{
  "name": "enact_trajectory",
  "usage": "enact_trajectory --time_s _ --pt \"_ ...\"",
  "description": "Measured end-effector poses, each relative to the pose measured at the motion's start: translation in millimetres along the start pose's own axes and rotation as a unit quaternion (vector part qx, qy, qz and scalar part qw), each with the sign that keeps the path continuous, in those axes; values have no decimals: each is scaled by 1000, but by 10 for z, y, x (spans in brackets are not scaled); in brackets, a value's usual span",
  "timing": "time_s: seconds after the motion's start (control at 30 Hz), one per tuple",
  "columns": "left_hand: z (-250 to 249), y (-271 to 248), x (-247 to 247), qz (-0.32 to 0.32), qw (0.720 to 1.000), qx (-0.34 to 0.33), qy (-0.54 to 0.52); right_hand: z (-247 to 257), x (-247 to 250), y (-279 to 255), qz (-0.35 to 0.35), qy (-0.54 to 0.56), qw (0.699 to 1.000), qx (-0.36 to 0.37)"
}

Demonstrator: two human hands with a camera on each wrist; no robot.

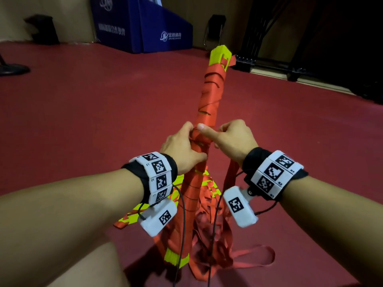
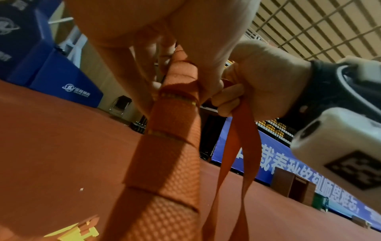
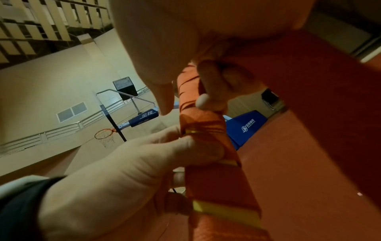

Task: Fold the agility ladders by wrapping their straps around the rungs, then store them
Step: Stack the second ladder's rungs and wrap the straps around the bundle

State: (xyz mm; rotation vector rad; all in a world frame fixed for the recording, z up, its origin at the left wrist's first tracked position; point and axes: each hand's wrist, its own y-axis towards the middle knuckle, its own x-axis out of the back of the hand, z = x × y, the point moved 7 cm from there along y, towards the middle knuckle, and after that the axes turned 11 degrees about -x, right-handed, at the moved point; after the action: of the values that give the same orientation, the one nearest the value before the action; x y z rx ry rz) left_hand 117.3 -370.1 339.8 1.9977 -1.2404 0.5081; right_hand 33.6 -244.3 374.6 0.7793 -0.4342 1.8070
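A bundle of yellow rungs wound in orange strap (image 1: 209, 96) stands tilted off the red floor, its yellow top end (image 1: 220, 56) pointing away. My left hand (image 1: 185, 147) grips the bundle at its middle. My right hand (image 1: 234, 137) presses its thumb (image 1: 204, 129) on the wrap just above and holds the loose strap tail (image 1: 230, 172) in curled fingers. In the left wrist view the right hand (image 2: 253, 78) clutches a hanging strap loop (image 2: 237, 146) beside the bundle (image 2: 171, 146). In the right wrist view the left hand (image 3: 144, 163) wraps the bundle (image 3: 218, 171).
Loose orange straps and yellow rungs (image 1: 207, 216) lie heaped on the floor under my wrists. A blue padded hoop base (image 1: 145, 23) stands by the far wall, with a black chair (image 1: 215, 27) beside it. A black metal frame (image 1: 269, 48) sits far right.
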Motion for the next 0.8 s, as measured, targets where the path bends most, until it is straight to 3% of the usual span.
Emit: enact_trajectory --time_s 0.23,0.33,0.4,0.47,0.7,0.8 --pt "-10 13 -130 48 998 -11 -35 -6 9 -10 4 -19 1000 -4" --pt "28 30 -189 47 986 32 -154 -75 -12 30 43 29 999 10" --pt "65 48 -249 41 958 76 -272 -127 -33 66 68 46 996 24" --pt "111 54 -307 54 941 96 -319 -147 -46 82 79 46 995 48" --pt "233 39 -334 75 966 75 -236 -149 68 93 44 -1 997 67" --pt "236 35 -303 64 964 86 -243 -179 20 99 80 12 996 46"
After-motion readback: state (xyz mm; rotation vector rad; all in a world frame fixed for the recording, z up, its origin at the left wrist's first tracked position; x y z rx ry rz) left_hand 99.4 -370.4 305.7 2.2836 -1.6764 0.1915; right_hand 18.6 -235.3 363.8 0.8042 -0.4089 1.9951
